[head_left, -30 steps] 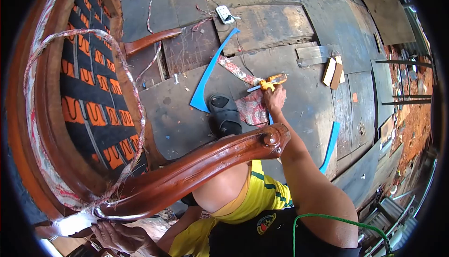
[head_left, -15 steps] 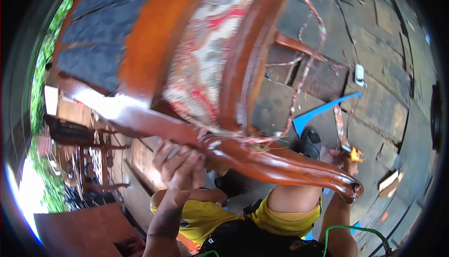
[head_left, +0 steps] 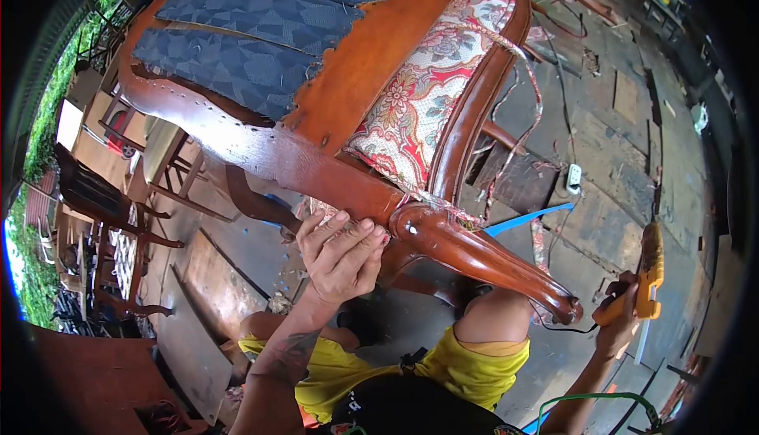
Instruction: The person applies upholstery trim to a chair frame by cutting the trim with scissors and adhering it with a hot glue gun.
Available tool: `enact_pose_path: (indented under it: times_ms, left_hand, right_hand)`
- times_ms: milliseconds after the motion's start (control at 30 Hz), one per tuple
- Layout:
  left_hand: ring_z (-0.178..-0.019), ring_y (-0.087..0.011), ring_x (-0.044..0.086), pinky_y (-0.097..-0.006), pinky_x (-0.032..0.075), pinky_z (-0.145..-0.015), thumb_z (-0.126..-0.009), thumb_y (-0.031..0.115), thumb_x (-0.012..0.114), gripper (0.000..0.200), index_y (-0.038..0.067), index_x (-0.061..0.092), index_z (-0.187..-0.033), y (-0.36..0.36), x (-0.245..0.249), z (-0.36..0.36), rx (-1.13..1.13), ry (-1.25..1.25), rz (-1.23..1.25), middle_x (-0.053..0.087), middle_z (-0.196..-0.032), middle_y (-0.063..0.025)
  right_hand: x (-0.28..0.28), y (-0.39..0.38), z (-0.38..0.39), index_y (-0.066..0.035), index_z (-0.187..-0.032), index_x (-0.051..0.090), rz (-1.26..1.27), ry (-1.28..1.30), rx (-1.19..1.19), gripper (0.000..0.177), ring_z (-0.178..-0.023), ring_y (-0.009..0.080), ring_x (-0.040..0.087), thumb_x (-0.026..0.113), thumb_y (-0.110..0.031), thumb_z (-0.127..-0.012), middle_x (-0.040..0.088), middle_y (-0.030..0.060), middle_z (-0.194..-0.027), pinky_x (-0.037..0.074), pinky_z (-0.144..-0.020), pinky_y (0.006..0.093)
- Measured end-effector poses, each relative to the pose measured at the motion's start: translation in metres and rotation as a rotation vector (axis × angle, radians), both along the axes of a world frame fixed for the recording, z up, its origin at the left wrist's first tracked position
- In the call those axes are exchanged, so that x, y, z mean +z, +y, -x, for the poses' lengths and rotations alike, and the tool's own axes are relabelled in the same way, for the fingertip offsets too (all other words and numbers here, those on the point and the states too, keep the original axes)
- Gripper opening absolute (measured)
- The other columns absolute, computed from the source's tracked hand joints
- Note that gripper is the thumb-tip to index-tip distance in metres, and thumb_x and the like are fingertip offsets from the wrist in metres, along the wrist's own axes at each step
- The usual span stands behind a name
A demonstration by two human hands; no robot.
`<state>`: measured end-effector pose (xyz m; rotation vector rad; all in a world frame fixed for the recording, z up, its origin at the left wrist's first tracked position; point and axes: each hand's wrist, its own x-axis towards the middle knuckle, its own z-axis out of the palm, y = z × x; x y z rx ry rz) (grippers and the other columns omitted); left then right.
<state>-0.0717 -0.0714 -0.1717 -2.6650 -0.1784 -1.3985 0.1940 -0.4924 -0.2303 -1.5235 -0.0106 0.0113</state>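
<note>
An upturned wooden chair [head_left: 261,158] with glossy brown rails fills the upper middle. Blue patterned fabric strips [head_left: 237,63] and a red-and-white floral fabric panel [head_left: 431,79] cover parts of it. My left hand [head_left: 340,261] grips the chair's rail beside the curved chair leg [head_left: 490,265], fingers bent and close together; the thumb is mostly hidden. Out to the right, my right hand [head_left: 621,316] is closed round the handle of a yellow glue gun [head_left: 651,265], its nozzle pointing away from me. A loose patterned fabric cord [head_left: 538,103] loops off the chair near the leg.
A white power socket [head_left: 574,178] with a dark cable lies on the worn board floor at right. Near it is a blue strip [head_left: 530,220]. Other wooden chairs [head_left: 99,194] stand at left, beside a leaning board [head_left: 190,344]. My bent knees are under the chair.
The glue gun in my right hand has swung up and right, clear of the chair leg. My left hand has shifted right along the rail. The chair appears turned and lower in view.
</note>
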Motion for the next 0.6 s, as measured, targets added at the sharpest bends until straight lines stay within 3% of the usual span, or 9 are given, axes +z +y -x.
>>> enact_pose_path:
  times_ms: [67,100,133,233,300,467,600]
  left_hand:
    - [-0.122,-0.0202,0.061,-0.0455,0.042,-0.109,-0.088,0.022,0.077,0.021,0.02,0.08,-0.11,0.0,0.006,-0.002,0.007,-0.008,-0.02,0.074,-0.118,0.0048]
    - [-0.118,-0.0183,0.063,-0.0437,0.042,-0.107,-0.089,0.023,0.076,0.021,0.02,0.08,-0.109,0.0,0.01,-0.002,0.02,0.002,-0.048,0.074,-0.116,0.0057]
    - [-0.118,-0.0183,0.063,-0.0437,0.042,-0.107,-0.089,0.023,0.076,0.021,0.02,0.08,-0.109,0.001,0.015,-0.003,0.015,-0.009,-0.046,0.074,-0.116,0.0057]
    - [-0.104,-0.0164,0.067,-0.0396,0.044,-0.098,-0.088,0.02,0.074,0.019,0.018,0.079,-0.106,0.006,0.033,-0.006,-0.02,-0.019,-0.062,0.075,-0.11,0.0052]
    - [-0.093,-0.0161,0.067,-0.0371,0.043,-0.093,-0.086,0.018,0.074,0.017,0.016,0.078,-0.102,0.01,0.045,-0.01,-0.057,-0.094,-0.021,0.075,-0.106,0.0034]
    - [-0.09,-0.0189,0.065,-0.0374,0.043,-0.093,-0.082,0.014,0.074,0.02,0.014,0.077,-0.102,0.026,0.07,-0.029,-0.074,-0.203,0.0,0.073,-0.105,0.0017]
    - [-0.096,-0.026,0.063,-0.0418,0.043,-0.092,-0.081,0.011,0.075,0.021,0.013,0.076,-0.103,0.031,0.077,-0.041,-0.15,-0.127,-0.004,0.071,-0.105,-0.0041]
  right_hand:
    - [0.043,0.017,0.013,-0.003,-0.118,0.06,-0.089,-0.211,0.253,0.034,-0.076,0.0115,0.058,0.059,-0.036,-0.108,0.06,0.0083,-0.105,0.044,-0.044,0.0216]
    - [0.063,0.032,0.022,0.005,-0.117,0.058,-0.12,-0.222,0.272,0.049,-0.06,0.0141,0.059,0.063,-0.042,-0.104,0.061,0.0162,-0.103,0.046,-0.041,0.0237]
    - [0.076,0.041,0.027,0.005,-0.117,0.058,-0.116,-0.232,0.268,0.049,-0.06,0.0141,0.059,0.063,-0.042,-0.104,0.061,0.0162,-0.103,0.046,-0.041,0.0237]
    - [0.105,0.061,0.039,0.011,-0.12,0.058,-0.156,-0.189,0.588,0.062,-0.066,0.0203,0.066,0.071,-0.046,-0.098,0.064,0.0253,-0.112,0.051,-0.042,0.0261]
    - [0.115,0.072,0.045,0.01,-0.119,0.06,-0.165,-0.105,0.717,0.064,-0.07,0.0215,0.068,0.076,-0.047,-0.094,0.065,0.0262,-0.115,0.053,-0.043,0.0266]
    - [0.118,0.097,0.055,0.005,-0.122,0.063,-0.2,-0.025,0.973,0.06,-0.079,0.0258,0.07,0.08,-0.044,-0.091,0.066,0.0247,-0.121,0.057,-0.056,0.0288]
    - [0.118,0.117,0.066,0.007,-0.119,0.064,-0.171,-0.078,0.956,0.064,-0.074,0.0258,0.071,0.079,-0.05,-0.091,0.067,0.028,-0.116,0.054,-0.048,0.0262]
